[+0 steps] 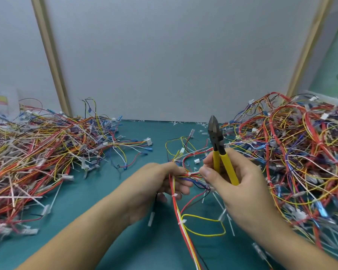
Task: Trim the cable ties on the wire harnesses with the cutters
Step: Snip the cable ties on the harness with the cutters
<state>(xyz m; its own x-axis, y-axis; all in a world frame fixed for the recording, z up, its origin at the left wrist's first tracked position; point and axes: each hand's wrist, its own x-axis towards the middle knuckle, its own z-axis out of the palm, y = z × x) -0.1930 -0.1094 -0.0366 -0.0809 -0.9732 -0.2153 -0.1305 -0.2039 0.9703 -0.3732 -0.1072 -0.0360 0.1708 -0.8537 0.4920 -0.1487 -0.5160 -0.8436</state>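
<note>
Assembly workbench (harness piles (47, 152) everywhere).

left hand (152, 184): bare, sleeveless forearm | right hand (240, 190): bare, sleeveless forearm

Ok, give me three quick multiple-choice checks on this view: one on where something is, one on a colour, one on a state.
1. Where do the cutters sit?
A. In the right hand
B. In the left hand
C. Flat on the table

2. What colour are the cutter handles?
A. Red
B. Yellow
C. Black

3. How do the cutter tips stand?
A. Biting a tie
B. Pointing down at the mat
C. Pointing up, clear of the wires

Answers:
1 A, the right hand's fingers wrap the handles.
2 B, both handles are yellow.
3 C, the tips rise above the harness that the left hand holds.
</note>
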